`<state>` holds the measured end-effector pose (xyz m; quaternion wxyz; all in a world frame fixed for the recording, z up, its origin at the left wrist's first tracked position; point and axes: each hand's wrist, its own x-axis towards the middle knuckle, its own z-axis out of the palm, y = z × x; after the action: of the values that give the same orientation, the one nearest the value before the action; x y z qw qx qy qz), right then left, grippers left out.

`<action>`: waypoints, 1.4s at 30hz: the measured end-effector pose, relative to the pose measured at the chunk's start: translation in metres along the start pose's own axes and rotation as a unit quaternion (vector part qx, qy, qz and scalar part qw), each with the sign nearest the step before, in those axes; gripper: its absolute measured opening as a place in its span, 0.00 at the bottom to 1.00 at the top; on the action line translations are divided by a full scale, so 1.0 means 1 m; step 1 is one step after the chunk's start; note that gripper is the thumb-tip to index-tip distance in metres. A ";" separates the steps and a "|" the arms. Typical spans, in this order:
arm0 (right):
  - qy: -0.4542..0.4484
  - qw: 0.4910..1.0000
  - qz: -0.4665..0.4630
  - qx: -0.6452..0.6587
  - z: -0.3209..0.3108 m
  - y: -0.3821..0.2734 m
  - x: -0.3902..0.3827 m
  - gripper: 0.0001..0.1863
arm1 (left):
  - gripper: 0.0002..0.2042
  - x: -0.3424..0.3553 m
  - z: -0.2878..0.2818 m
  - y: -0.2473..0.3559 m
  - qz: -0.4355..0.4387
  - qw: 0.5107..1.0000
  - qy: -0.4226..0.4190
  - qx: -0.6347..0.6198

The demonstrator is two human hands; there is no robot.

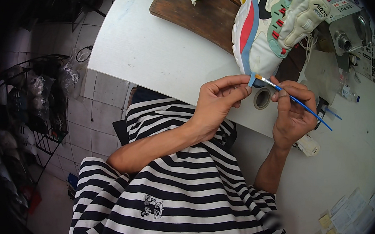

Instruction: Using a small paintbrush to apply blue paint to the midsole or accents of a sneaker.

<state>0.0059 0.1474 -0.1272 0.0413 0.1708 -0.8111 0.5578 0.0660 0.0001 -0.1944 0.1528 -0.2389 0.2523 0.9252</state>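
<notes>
Close to the table's near edge, my left hand (221,98) pinches a small light-blue strip (252,78) between thumb and fingers. The strip is at the toe of a white sneaker (259,53) with blue, red and green parts; whether it is joined to the shoe I cannot tell. A slim blue paintbrush (297,100) is held in my right hand (293,111), pen-fashion. Its brown bristles point left and touch or nearly touch the strip. Below the toe, between my hands, stands a roll of tape (262,98).
Behind the sneaker lies a dark wooden board (197,12) on the white table (139,42). To the right are a metal can (348,36) with an open spout and some papers. More paper slips (350,207) lie at lower right. A rack (43,109) with bagged items stands left.
</notes>
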 end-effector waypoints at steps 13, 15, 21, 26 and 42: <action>0.002 1.000 -0.016 -0.011 0.004 0.001 0.000 0.04 | 0.14 -0.001 0.001 0.001 -0.001 1.000 0.008 -0.003; 0.004 1.000 -0.012 -0.007 0.004 0.001 0.000 0.04 | 0.14 0.000 0.001 0.000 0.000 1.000 0.005 -0.004; 0.011 1.000 0.008 0.015 0.001 -0.003 0.000 0.05 | 0.15 0.000 0.000 0.000 -0.002 1.000 0.003 -0.005; 0.011 1.000 -0.004 0.008 0.005 -0.002 0.002 0.05 | 0.14 -0.001 0.001 0.000 -0.004 1.000 0.005 -0.003; -0.020 0.999 -0.034 -0.007 0.004 0.000 0.004 0.06 | 0.15 0.000 0.000 0.001 -0.008 1.000 0.008 -0.013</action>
<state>0.0032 0.1428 -0.1276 0.0452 0.2091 -0.8095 0.5468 0.0658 -0.0011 -0.1935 0.1553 -0.2500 0.2394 0.9252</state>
